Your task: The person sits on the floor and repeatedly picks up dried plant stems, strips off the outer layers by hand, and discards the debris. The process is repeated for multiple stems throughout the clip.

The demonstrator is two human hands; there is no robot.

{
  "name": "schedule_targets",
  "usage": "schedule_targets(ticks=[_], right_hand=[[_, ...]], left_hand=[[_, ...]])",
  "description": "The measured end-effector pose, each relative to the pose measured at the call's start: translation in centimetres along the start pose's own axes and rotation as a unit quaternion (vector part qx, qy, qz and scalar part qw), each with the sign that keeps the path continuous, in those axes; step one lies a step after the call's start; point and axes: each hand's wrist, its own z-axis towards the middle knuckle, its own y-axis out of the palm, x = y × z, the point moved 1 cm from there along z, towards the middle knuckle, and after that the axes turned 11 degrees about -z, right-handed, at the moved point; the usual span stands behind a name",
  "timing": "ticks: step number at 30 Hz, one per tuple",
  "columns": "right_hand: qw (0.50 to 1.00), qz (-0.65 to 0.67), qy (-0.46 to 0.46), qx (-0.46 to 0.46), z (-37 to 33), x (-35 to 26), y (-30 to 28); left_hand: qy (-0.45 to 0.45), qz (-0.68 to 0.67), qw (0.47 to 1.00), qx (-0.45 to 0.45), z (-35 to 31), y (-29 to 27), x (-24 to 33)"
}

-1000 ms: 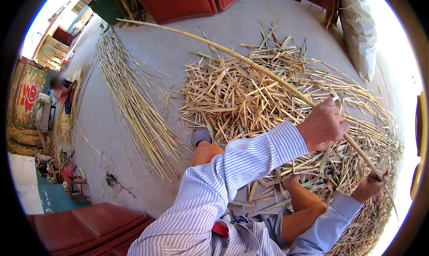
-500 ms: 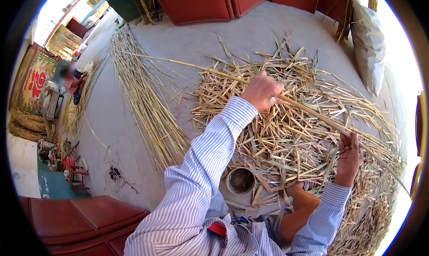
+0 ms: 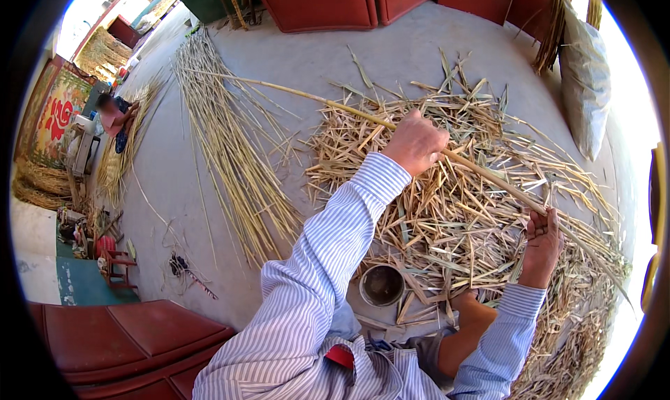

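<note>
A long yellowish reed stalk slants across the view, from the upper left down to the right rim. My left hand is closed around its middle part. Farther right, my right hand grips the same stalk between thumb and fingers, palm partly turned up. Under both hands spreads a wide heap of dry peeled leaf sheaths. Left of the heap, a fanned bundle of long thin reeds lies on the floor. A round metal bowl with dark contents stands by my knee.
Red padded seats line the back, and another red sofa is at the lower left. A pale sack leans at the right. Far left, a person sits by more straw. A small red stool stands below.
The view has shifted slightly. Both hands keep their grip on the stalk, in nearly the same places.
</note>
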Motion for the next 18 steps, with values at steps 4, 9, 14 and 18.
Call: schedule_targets(ticks=[4,9,14,18], right_hand=[[0.999,-0.008,0.012,-0.029,-0.4,0.1,0.8],[0.998,-0.048,-0.027,-0.029,-0.5,0.3,2.5],[0.993,-0.02,-0.06,-0.096,-1.8,0.2,5.3],[0.995,-0.044,-0.068,-0.061,-1.8,-0.7,4.4]], left_hand=[[-0.054,0.032,0.998,-0.011,-0.8,-0.2,-0.6],[-0.021,0.017,1.0,-0.009,-1.3,0.2,0.5],[0.047,-0.153,0.984,0.078,-0.2,3.3,5.1],[0.062,-0.151,0.981,0.1,0.4,5.1,6.1]])
